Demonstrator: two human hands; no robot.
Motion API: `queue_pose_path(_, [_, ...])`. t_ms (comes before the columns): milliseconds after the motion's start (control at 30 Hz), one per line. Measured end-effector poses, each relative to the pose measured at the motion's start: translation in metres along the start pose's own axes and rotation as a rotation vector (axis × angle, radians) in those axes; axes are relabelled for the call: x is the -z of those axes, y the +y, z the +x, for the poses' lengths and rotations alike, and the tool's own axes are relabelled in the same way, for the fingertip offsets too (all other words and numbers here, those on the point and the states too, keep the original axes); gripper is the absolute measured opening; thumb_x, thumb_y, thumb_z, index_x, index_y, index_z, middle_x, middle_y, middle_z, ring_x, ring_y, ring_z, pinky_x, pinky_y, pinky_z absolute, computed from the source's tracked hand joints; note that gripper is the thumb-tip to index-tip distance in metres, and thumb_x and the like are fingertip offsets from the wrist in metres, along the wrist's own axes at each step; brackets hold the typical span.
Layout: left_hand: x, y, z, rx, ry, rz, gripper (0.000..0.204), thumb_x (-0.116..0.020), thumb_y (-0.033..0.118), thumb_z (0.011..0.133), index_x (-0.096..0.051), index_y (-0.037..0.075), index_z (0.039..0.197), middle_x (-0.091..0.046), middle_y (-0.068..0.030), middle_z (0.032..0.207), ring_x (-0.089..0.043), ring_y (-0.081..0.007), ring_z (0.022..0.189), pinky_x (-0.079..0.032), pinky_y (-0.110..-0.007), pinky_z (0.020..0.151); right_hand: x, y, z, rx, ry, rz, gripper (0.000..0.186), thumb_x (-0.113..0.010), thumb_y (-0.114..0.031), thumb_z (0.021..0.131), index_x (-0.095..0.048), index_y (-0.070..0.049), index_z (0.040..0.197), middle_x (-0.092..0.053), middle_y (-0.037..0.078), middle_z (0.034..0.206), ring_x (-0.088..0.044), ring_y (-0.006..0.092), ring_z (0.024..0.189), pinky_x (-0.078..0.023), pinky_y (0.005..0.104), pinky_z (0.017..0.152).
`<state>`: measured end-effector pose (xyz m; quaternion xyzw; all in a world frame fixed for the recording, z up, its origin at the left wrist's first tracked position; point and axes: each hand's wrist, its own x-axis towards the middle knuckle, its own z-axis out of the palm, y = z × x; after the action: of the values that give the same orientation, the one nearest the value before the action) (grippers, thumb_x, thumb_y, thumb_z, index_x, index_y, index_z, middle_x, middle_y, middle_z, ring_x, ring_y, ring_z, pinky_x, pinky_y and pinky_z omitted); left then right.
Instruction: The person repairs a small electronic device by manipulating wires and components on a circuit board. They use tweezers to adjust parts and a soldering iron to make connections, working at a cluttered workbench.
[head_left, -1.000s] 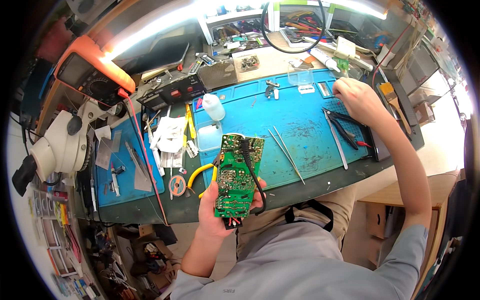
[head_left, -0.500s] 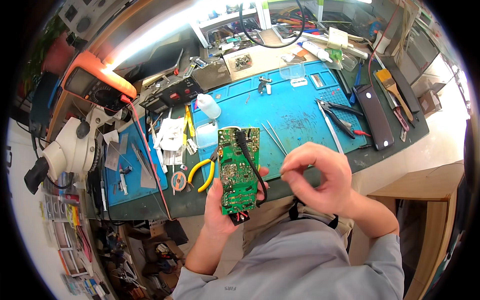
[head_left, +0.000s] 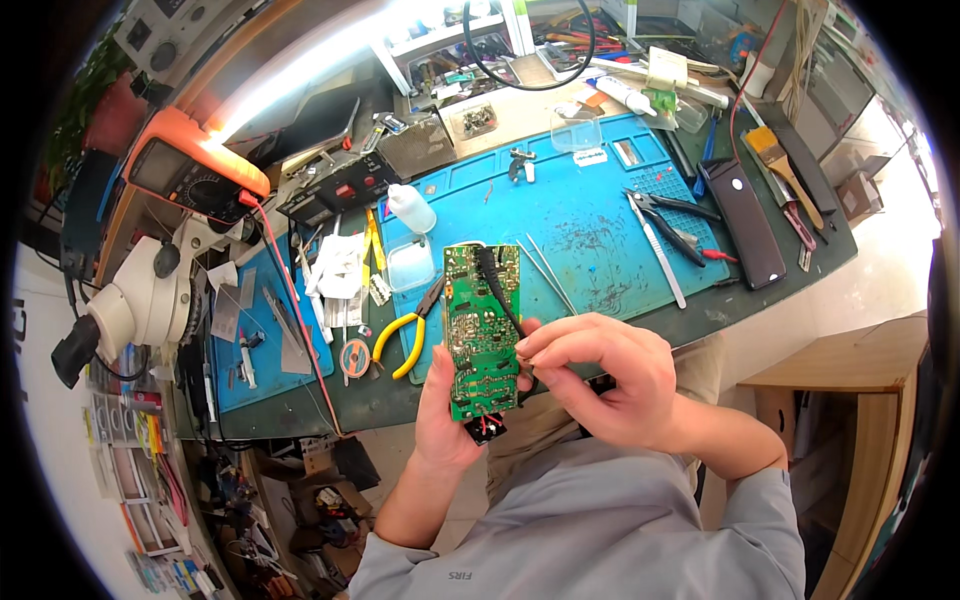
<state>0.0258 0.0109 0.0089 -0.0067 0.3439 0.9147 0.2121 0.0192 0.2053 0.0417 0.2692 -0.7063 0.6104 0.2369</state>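
Upright over the bench's near edge, a green circuit board (head_left: 482,350) with many small components is gripped by its sides in my left hand (head_left: 440,415). A black cable (head_left: 500,290) lies across its face from the top, slanting down to the right edge. There my right hand (head_left: 615,385) pinches the cable, thumb and fingertips closed; the exact contact is partly hidden. At the board's lower end hangs a small black part (head_left: 486,429) with red wires. Yellow-handled pliers (head_left: 400,343) lie just left of the board, and tweezers (head_left: 546,272) just beyond it on the blue mat (head_left: 480,210).
An orange multimeter (head_left: 195,165) and a white microscope (head_left: 140,297) stand at the left. Black-handled cutters (head_left: 672,222), a dark rectangular device (head_left: 745,225) and a brush (head_left: 785,170) lie at the right. A white squeeze bottle (head_left: 411,208) stands beside a clear box (head_left: 410,263).
My right hand has come left and down to the board's right edge, its fingers closing on the black cable. My left hand still holds the board, now turned slightly more upright.
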Motion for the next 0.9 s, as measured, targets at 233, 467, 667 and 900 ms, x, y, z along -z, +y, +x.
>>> queue_pose_path(233, [0.0,-0.002,0.001,0.001,-0.059,-0.01,0.066,-0.033,0.055,0.107,-0.042,0.002,0.146,-0.059,-0.0162,0.136,-0.066,-0.026,0.11,-0.057,-0.041,0.093,-0.003,0.001,-0.002,0.097,0.043,-0.138,0.021,-0.076,0.004,0.076,-0.07,-0.003,0.095,-0.072,0.01,0.096,-0.07,0.0238,0.076,-0.056,0.0307,0.063])
queue_pose_path(467, [0.012,-0.008,-0.002,-0.003,-0.102,-0.015,0.061,-0.038,0.052,0.107,-0.039,0.006,0.147,-0.059,-0.0133,0.134,-0.063,-0.0244,0.117,-0.054,-0.043,0.099,-0.019,0.012,0.0,0.145,0.157,-0.239,0.027,-0.079,0.005,0.07,-0.071,-0.005,0.094,-0.072,0.006,0.09,-0.067,0.0224,0.074,-0.052,0.0293,0.062])
queue_pose_path(667, [0.013,-0.011,-0.003,-0.011,-0.031,0.078,0.065,-0.049,0.053,0.103,-0.039,0.006,0.147,-0.056,-0.0102,0.137,-0.058,-0.0198,0.124,-0.051,-0.038,0.102,-0.024,0.017,0.003,0.213,0.179,-0.282,0.028,-0.079,0.005,0.067,-0.071,-0.005,0.092,-0.072,0.006,0.088,-0.067,0.0222,0.073,-0.054,0.0296,0.062])
queue_pose_path(900, [0.01,-0.011,-0.001,0.002,-0.013,0.103,0.069,-0.054,0.055,0.101,-0.038,0.006,0.147,-0.056,-0.0096,0.137,-0.058,-0.0194,0.124,-0.051,-0.038,0.103,-0.024,0.02,0.002,0.208,0.169,-0.296,0.027,-0.079,0.005,0.067,-0.071,-0.005,0.091,-0.072,0.006,0.088,-0.068,0.0222,0.074,-0.055,0.0298,0.063])
